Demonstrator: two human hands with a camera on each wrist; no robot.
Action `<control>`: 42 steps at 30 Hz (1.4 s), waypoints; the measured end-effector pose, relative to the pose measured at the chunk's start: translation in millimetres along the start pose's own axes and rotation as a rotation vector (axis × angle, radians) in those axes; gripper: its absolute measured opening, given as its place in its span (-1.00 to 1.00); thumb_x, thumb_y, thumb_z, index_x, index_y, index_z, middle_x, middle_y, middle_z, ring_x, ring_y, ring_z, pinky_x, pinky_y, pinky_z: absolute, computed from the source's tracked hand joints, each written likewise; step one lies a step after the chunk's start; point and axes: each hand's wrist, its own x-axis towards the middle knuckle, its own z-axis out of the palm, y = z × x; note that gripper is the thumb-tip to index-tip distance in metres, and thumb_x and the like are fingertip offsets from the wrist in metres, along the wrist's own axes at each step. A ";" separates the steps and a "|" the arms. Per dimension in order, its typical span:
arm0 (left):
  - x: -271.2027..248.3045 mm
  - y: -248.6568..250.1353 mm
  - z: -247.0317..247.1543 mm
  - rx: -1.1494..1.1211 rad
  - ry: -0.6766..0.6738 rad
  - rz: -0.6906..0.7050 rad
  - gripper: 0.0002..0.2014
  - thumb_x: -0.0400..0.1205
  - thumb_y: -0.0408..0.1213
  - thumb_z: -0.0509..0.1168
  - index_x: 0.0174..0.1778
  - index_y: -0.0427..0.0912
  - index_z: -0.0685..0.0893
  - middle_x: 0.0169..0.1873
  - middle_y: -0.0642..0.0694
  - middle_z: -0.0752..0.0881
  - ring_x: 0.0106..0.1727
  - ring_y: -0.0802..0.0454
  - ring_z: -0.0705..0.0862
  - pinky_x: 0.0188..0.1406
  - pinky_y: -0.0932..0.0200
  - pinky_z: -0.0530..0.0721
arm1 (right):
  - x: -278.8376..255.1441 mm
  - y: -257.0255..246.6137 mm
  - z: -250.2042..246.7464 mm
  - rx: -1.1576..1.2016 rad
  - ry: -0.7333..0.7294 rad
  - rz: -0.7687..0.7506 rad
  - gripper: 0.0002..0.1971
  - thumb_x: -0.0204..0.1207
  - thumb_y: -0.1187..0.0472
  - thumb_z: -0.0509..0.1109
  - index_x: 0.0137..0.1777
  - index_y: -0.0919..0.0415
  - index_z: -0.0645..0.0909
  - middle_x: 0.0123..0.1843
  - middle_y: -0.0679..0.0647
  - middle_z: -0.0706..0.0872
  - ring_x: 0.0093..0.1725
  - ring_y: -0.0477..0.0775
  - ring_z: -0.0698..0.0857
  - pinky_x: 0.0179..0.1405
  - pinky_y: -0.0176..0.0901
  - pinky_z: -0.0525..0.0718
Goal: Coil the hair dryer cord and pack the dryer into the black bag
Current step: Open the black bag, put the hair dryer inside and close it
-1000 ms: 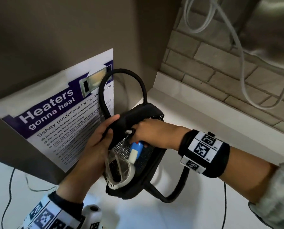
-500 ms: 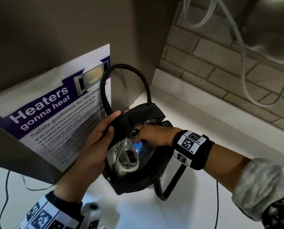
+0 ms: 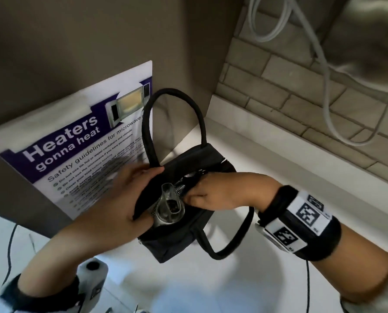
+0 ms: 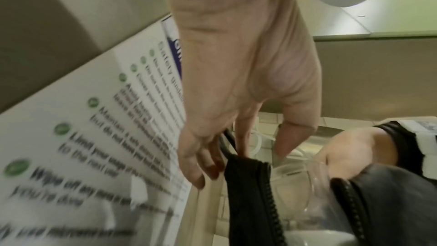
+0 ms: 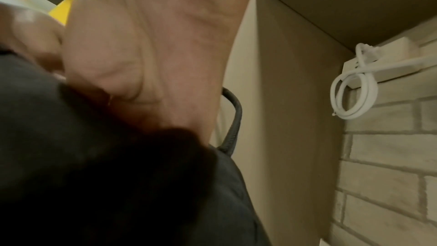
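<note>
On the left, a microwave safety poster [image 3: 80, 152] hangs on the wall. Your left hand [image 3: 123, 199] holds the left edge of the black bag [image 3: 179, 236], with its fingers [image 4: 201, 164] curled over the rim and the thumb near the clear nozzle. The hair dryer [image 3: 169, 207] stands inside the bag, its nozzle rising from the opening. The bag stands on the white counter [image 3: 267, 177]. Your right hand [image 3: 220, 193] reaches into the opening; its fingers are hidden there, so you cannot tell what they pinch. A white cable [image 5: 352, 98] hangs on the brick wall.
</note>
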 end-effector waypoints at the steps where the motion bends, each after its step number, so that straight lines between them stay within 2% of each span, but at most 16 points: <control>1: -1.2 2.0 1.1 0.144 0.031 0.021 -0.26 0.31 -0.07 0.33 0.46 0.33 0.31 0.31 0.25 0.16 0.45 0.27 0.20 0.44 0.15 0.29 | -0.7 -3.4 0.5 -0.030 -0.060 0.064 -0.59 0.69 0.00 -0.03 0.18 0.19 0.59 0.21 0.17 0.67 0.15 0.15 0.57 0.23 -0.07 0.45; 3: -1.5 9.5 4.7 0.294 0.099 0.001 -0.33 0.33 -0.21 0.43 0.35 0.26 0.41 0.16 0.18 0.11 0.32 0.20 0.14 0.32 0.15 0.33 | -1.7 -6.9 1.8 -0.031 -0.105 0.144 -0.60 0.67 -0.02 -0.04 0.08 0.19 0.57 0.10 0.17 0.64 0.10 0.14 0.51 0.15 -0.08 0.39; 6: 0.7 16.4 8.9 0.314 0.189 -0.089 -0.61 0.40 -0.26 0.49 0.07 0.12 0.56 0.05 0.08 0.27 0.15 0.09 0.37 0.03 0.11 0.56 | -4.7 -4.9 3.0 0.002 -0.004 0.089 -0.66 0.59 -0.11 0.06 -0.14 0.05 0.58 -0.24 -0.09 0.55 -0.01 0.07 0.51 0.12 -0.04 0.48; 9: 6.1 17.8 10.7 0.292 0.247 -0.122 -0.80 0.46 -0.14 0.45 -0.07 0.04 0.59 -0.12 0.06 0.44 -0.08 0.04 0.54 -0.18 0.08 0.58 | -15.1 2.7 0.7 0.009 0.205 -0.025 -0.76 0.55 -0.12 0.26 -0.04 -0.05 0.70 -0.13 -0.12 0.62 0.03 -0.01 0.45 0.22 -0.01 0.46; 12: 11.6 19.3 12.0 0.263 0.340 -0.117 -0.84 0.53 -0.21 0.41 -0.07 -0.03 0.56 -0.17 0.05 0.48 -0.18 0.05 0.53 -0.24 0.16 0.45 | -32.4 4.7 -4.1 0.128 0.654 -0.130 -0.79 0.50 -0.04 0.35 -0.08 0.03 0.74 -0.19 -0.18 0.62 0.01 -0.02 0.49 0.11 -0.14 0.47; 14: 14.7 22.3 12.8 0.197 0.427 -0.102 -0.88 0.58 -0.29 0.35 -0.07 -0.09 0.53 -0.25 0.01 0.52 -0.29 0.05 0.51 -0.33 0.15 0.40 | -38.3 1.5 0.5 0.181 0.851 -0.132 -0.77 0.48 -0.03 0.33 -0.12 0.06 0.74 -0.21 -0.16 0.65 0.00 -0.01 0.50 0.09 -0.15 0.47; 18: 19.9 32.0 21.9 0.101 0.493 -0.049 -0.89 0.63 -0.34 0.26 -0.14 -0.17 0.44 -0.49 -0.12 0.56 -0.46 0.04 0.54 -0.45 0.19 0.45 | -34.1 -2.6 19.1 0.119 0.968 -0.029 -0.63 0.46 -0.15 0.19 -0.13 0.04 0.74 -0.22 -0.09 0.70 -0.04 0.02 0.50 0.05 0.03 0.57; 22: 20.5 31.3 28.1 0.040 0.439 0.012 -0.88 0.62 -0.35 0.25 -0.17 -0.18 0.42 -0.52 -0.12 0.52 -0.48 0.01 0.50 -0.44 0.17 0.45 | -36.0 -2.9 21.8 0.180 1.105 0.013 -0.76 0.47 -0.06 0.32 -0.16 0.03 0.74 -0.22 -0.12 0.69 -0.01 0.04 0.53 0.11 0.01 0.50; 24: 20.2 29.3 29.2 0.006 0.405 0.036 -0.88 0.62 -0.34 0.25 -0.17 -0.16 0.42 -0.52 -0.13 0.53 -0.47 -0.06 0.53 -0.46 0.03 0.51 | -34.4 -3.5 22.9 0.168 1.158 0.073 -0.82 0.46 0.00 0.35 -0.18 0.04 0.74 -0.23 -0.14 0.67 -0.01 0.01 0.50 0.07 -0.01 0.46; 26: 20.0 28.7 29.2 -0.030 0.403 0.038 -0.88 0.61 -0.32 0.27 -0.18 -0.15 0.45 -0.50 -0.14 0.56 -0.45 -0.05 0.57 -0.44 0.02 0.55 | -33.4 -5.8 23.3 0.211 1.177 0.090 -0.85 0.47 0.03 0.36 -0.19 0.03 0.73 -0.23 -0.22 0.61 -0.01 -0.05 0.45 0.08 -0.06 0.41; 29: 17.4 28.0 27.7 -0.002 0.413 0.049 -0.85 0.58 -0.27 0.35 -0.22 -0.12 0.50 -0.50 0.01 0.55 -0.37 0.11 0.58 -0.43 0.32 0.52 | -31.9 -10.3 24.1 0.254 1.115 0.041 -0.89 0.49 0.08 0.36 -0.17 0.01 0.71 -0.20 -0.25 0.56 0.02 -0.07 0.43 0.13 -0.05 0.40; 31: 14.0 25.7 24.0 0.054 0.356 -0.047 -0.80 0.58 -0.16 0.35 -0.31 -0.09 0.50 -0.53 0.08 0.50 -0.44 0.18 0.55 -0.50 0.41 0.43 | -31.6 -10.5 24.9 0.239 1.106 0.082 -0.89 0.52 0.09 0.35 -0.15 0.02 0.70 -0.19 -0.22 0.56 0.04 -0.07 0.40 0.10 -0.05 0.36; 33: 9.2 16.8 19.7 0.176 0.181 -0.268 -0.68 0.62 -0.04 0.27 -0.40 -0.11 0.50 -0.53 0.00 0.56 -0.48 0.17 0.54 -0.51 0.32 0.38 | -32.1 -12.0 26.0 0.222 1.081 0.142 -0.88 0.56 0.08 0.32 -0.11 0.02 0.68 -0.16 -0.19 0.54 0.06 -0.10 0.34 0.08 -0.10 0.24; 36: 6.9 3.5 22.8 0.345 -0.154 -0.494 -0.59 0.64 0.00 0.18 -0.51 -0.10 0.44 -0.41 -0.16 0.68 -0.38 -0.07 0.61 -0.36 0.12 0.47 | -32.4 -21.6 27.9 0.144 1.018 0.136 -0.78 0.59 -0.08 0.23 -0.07 -0.02 0.65 -0.09 -0.20 0.54 0.13 -0.10 0.32 0.06 -0.15 0.12; 39: 9.0 -1.8 30.2 0.064 -0.248 -0.606 -0.65 0.64 -0.07 0.21 -0.28 -0.28 0.66 -0.33 -0.15 0.77 -0.32 -0.09 0.68 -0.30 0.09 0.57 | -27.9 -37.6 32.3 0.039 0.887 0.051 -0.64 0.52 -0.24 0.13 -0.06 -0.06 0.66 0.03 -0.18 0.57 0.30 -0.01 0.33 0.16 -0.06 0.16; 42: 8.4 -8.7 28.0 -0.273 -0.242 -0.673 -0.64 0.65 -0.04 0.24 -0.08 -0.29 0.75 -0.20 -0.14 0.86 -0.25 0.01 0.76 -0.29 0.22 0.58 | -21.3 -48.9 40.6 -0.020 0.865 -0.038 -0.69 0.48 -0.18 0.20 -0.08 -0.01 0.65 0.13 -0.09 0.58 0.34 0.06 0.32 0.24 0.06 0.20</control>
